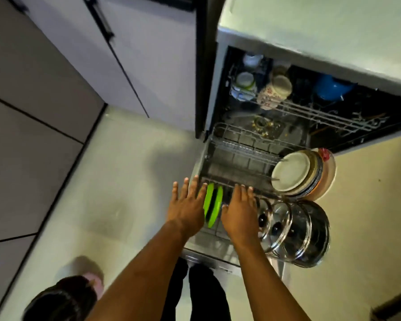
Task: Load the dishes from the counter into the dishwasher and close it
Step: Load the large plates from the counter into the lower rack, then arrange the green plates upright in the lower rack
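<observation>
While the left hand (187,205) and right hand (239,213) were held flat and empty at the front of the lower rack (241,147), flanking the green plates (212,205) slotted there, an even two-handed push was advised.

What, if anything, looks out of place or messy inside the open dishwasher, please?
Yellowish food scraps lie scattered on the dishwasher's tub floor, behind the pulled-out lower rack; a clean tub would show none. The green plates and glass lids stand on edge in the rack; nothing else looks askew.
</observation>
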### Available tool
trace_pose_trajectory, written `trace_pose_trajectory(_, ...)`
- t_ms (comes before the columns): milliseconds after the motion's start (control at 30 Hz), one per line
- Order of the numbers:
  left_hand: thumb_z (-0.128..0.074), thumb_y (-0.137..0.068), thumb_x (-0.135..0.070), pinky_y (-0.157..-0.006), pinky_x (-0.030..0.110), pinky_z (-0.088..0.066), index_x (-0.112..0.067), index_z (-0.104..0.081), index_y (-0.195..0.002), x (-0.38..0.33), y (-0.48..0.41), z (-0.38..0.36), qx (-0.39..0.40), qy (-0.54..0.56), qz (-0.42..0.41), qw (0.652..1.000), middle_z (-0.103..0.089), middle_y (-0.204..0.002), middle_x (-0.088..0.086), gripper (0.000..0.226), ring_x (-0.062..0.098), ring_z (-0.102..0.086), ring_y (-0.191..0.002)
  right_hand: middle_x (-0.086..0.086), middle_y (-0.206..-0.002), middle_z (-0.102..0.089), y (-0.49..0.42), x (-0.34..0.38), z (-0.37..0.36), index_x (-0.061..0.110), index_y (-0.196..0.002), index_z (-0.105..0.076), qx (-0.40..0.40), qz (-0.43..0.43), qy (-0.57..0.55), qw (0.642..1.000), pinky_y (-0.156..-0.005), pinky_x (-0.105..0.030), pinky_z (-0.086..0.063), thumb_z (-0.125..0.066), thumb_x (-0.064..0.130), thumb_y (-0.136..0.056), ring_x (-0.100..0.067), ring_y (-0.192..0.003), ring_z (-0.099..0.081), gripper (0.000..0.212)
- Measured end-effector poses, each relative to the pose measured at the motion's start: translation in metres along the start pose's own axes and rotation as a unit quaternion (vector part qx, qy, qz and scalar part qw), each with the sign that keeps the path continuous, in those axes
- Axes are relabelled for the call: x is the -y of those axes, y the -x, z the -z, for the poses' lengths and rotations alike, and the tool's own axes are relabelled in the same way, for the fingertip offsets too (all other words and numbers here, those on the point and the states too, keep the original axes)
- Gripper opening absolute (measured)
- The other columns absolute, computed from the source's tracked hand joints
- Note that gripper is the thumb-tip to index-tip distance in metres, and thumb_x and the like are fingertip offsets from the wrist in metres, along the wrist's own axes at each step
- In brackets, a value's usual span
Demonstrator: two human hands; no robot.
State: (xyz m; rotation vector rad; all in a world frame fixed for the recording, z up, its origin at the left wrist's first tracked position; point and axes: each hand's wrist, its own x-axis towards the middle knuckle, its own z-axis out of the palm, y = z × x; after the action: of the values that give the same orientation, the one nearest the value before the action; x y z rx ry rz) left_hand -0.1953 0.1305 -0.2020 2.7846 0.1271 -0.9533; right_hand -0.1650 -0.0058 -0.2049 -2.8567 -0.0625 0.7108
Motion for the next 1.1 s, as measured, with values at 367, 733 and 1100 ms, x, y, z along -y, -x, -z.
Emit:
trace_pose_trajectory(367, -0.035, -0.103, -0.037, -0.119, 0.053, 0.011, -0.02, 0.009, -0.157, 0.085, 0.123, 0.14, -0.154, -0.017, 0.103, 0.982, 0.02, -0.163, 0.009, 0.072, 0.032, 0.016, -0.15, -0.012, -0.163, -0.004, 0.058, 0.157, 0.109, 0.007, -0.155, -0.005, -0.061, 0.219, 0.038, 0.973, -0.122, -0.041, -0.005, -0.045, 0.035, -0.099, -0.027, -0.15, 0.004, 0.074)
trace_pose_trajectory(733, -0.031, -0.101, -0.054, -0.119, 0.057, 0.006, -0.023, 0.004, -0.158, 0.243, 0.176, 0.24, -0.299, -0.005, 0.19, 0.935, 0.015, -0.164, 0.008, 0.074, 0.033, 0.011, -0.151, -0.011, -0.161, -0.014, 0.045, 0.335, 0.19, 0.008, -0.154, -0.015, -0.164, 0.361, 0.114, 0.911, -0.121, -0.042, -0.007, -0.045, 0.049, -0.097, -0.027, -0.15, -0.003, 0.077)
trace_pose_trajectory(1100, -0.031, -0.098, -0.06, -0.119, 0.055, 0.009, -0.029, 0.006, -0.158, 0.44, 0.165, 0.314, -0.311, 0.024, 0.205, 0.928, 0.018, -0.163, 0.005, 0.077, 0.031, 0.013, -0.151, -0.008, -0.163, -0.004, 0.009, 0.537, 0.219, 0.011, -0.155, -0.005, -0.202, 0.385, 0.129, 0.891, -0.12, -0.04, 0.001, -0.043, 0.041, -0.1, -0.024, -0.15, 0.006, 0.074)
